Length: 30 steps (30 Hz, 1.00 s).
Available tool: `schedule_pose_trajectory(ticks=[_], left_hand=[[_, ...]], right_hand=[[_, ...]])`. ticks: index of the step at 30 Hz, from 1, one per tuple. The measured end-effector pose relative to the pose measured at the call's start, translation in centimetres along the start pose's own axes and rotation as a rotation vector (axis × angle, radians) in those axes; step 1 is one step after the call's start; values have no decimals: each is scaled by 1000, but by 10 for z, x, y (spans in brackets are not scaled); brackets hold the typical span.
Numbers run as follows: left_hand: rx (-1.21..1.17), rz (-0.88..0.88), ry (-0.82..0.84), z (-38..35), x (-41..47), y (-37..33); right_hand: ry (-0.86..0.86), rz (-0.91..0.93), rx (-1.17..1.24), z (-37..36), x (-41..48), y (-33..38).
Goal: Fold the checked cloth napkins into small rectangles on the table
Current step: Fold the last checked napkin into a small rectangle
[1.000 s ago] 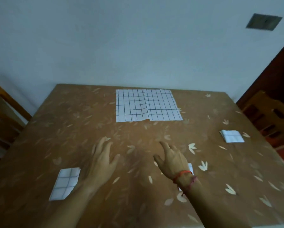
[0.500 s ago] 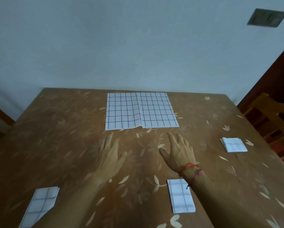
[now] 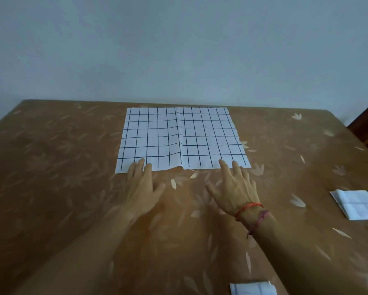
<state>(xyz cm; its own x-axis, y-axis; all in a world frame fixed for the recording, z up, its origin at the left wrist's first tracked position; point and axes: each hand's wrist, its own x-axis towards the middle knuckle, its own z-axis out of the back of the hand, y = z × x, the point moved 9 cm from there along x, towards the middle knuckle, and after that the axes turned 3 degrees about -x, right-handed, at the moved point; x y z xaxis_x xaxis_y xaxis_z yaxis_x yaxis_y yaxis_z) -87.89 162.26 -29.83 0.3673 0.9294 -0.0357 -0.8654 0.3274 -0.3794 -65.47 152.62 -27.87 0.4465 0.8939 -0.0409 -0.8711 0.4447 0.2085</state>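
Your left hand [image 3: 143, 184] and right hand [image 3: 235, 186], fingers spread flat, gripping nothing, fingertips overlap the unfolded napkin's [image 3: 182, 137] near edge.

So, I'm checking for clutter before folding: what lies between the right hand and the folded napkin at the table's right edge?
In the head view, only bare leaf-printed table surface lies between the right hand and that folded napkin.

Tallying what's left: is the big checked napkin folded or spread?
Spread: the checked napkin lies flat on the table, full grid showing, one centre crease.
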Motion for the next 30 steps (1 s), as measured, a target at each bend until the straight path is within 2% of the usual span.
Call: schedule_pose_trajectory(ticks=[10,16,20,25,30], left_hand=[[-6,8,-29,-49,59,-21],[-36,34,-120,-55,80,-25],[-3,-18,-175,-43,83,-30],[-80,-111,-232,-27,67,-34],[-94,-177,-228,-16,36,-38]], right_hand=[[-10,48,18,-42,38,-5],[-13,80,12,-55,44,2],[-35,112,2,-54,40,8],[-62,97,-13,-51,37,16],[-77,77,-21,-54,31,34]])
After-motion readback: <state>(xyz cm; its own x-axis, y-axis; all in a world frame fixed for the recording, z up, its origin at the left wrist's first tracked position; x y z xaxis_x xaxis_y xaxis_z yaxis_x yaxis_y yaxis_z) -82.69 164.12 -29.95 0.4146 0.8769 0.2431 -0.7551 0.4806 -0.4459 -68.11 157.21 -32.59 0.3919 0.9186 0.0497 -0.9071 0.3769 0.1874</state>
